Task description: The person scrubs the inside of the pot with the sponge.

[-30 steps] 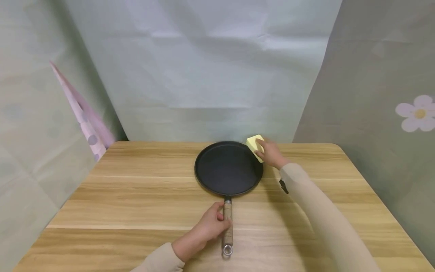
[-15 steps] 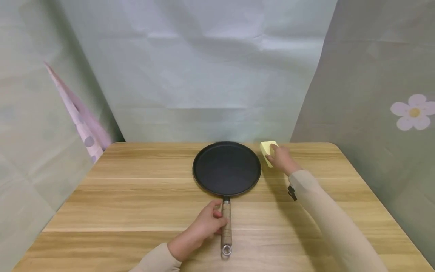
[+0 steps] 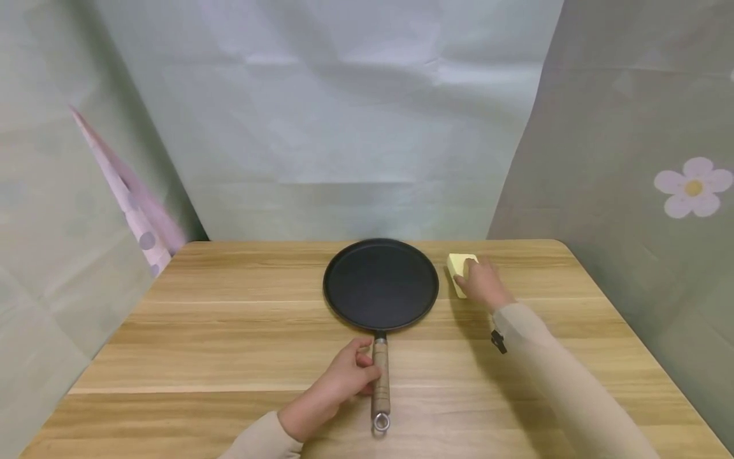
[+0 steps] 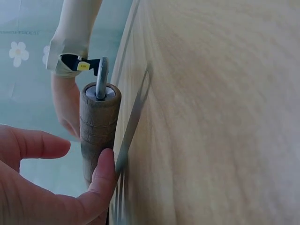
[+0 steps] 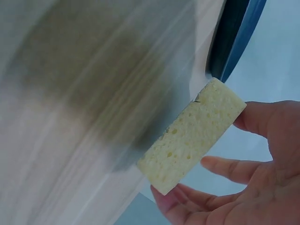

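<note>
A round black frying pan [image 3: 381, 284] with a low rim lies on the wooden table. Its wooden handle [image 3: 381, 382] points toward me and ends in a metal ring. My left hand [image 3: 344, 376] lightly holds this handle from the left, one digit against the wood and another lifted off it in the left wrist view. To the right of the pan, my right hand [image 3: 484, 282] grips a pale yellow sponge [image 5: 192, 136] by its edges. The right wrist view shows the sponge as a porous block over the tabletop, its shadow below.
The wooden table [image 3: 229, 344] has its far edge just behind the pan. Pale hanging sheets [image 3: 344, 127] enclose the back and sides, one with a flower print [image 3: 694, 187].
My right hand has carried the sponge from over the pan's upper right rim rightward and toward me, beside the pan. My left hand stays at the handle.
</note>
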Demonstrator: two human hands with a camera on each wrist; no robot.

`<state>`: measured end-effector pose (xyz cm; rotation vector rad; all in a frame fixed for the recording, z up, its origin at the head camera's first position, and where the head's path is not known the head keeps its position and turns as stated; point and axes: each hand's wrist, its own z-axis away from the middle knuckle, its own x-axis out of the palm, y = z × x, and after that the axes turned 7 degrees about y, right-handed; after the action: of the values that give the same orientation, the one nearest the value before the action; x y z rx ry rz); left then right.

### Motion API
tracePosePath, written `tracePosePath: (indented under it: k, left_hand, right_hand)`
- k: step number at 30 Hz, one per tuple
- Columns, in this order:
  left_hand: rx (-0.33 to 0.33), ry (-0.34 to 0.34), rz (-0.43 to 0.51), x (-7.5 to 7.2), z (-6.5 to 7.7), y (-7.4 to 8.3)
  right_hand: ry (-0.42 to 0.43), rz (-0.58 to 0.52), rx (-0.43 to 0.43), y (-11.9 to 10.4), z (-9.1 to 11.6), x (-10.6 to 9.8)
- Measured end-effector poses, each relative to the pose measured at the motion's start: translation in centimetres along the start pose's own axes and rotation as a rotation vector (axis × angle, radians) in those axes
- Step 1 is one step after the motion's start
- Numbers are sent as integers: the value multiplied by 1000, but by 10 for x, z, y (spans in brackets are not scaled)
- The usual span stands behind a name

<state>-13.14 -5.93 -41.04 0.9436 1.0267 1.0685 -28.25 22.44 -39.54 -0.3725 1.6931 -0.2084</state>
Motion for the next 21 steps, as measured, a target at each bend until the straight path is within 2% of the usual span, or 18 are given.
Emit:
tracePosePath:
  k: [10, 21]
  left_hand:
    - [0, 8, -5, -4, -1, 2]
    - [40, 41, 8, -11, -6, 7]
  right_hand:
    - [-9, -16, 108, -1, 15, 6]
    - [-61, -5, 150, -3, 20, 7]
